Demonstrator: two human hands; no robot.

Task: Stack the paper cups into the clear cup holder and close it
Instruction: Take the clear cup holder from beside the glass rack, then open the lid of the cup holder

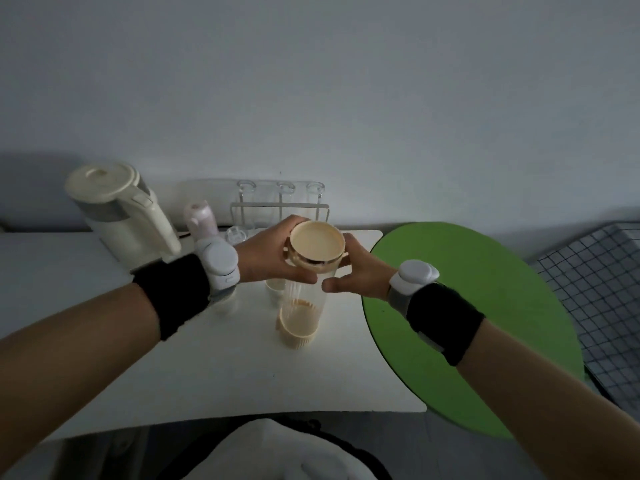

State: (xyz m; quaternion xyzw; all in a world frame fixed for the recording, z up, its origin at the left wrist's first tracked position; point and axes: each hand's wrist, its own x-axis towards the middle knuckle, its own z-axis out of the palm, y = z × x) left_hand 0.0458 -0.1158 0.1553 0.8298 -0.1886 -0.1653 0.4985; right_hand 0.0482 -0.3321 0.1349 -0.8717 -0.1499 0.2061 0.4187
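A tall clear cup holder [304, 303] with a cream base stands upright on the white table [221, 368]. Its cream lid [317, 244] sits on top of the tube. My left hand [273, 254] wraps the lid's left side, fingers behind and thumb in front. My right hand [360, 271] touches the lid's right edge, thumb pointing left below it. Behind the tube, a paper cup [273, 289] shows dimly, partly hidden by my left hand. The inside of the holder is hard to read through the ribbed wall.
A cream electric kettle [117, 209] and a pink bottle [201, 220] stand at the back left. A wire rack with clear glasses [280, 202] is by the wall. A green round surface [478, 306] adjoins the table on the right, a checked cloth [602, 299] beyond.
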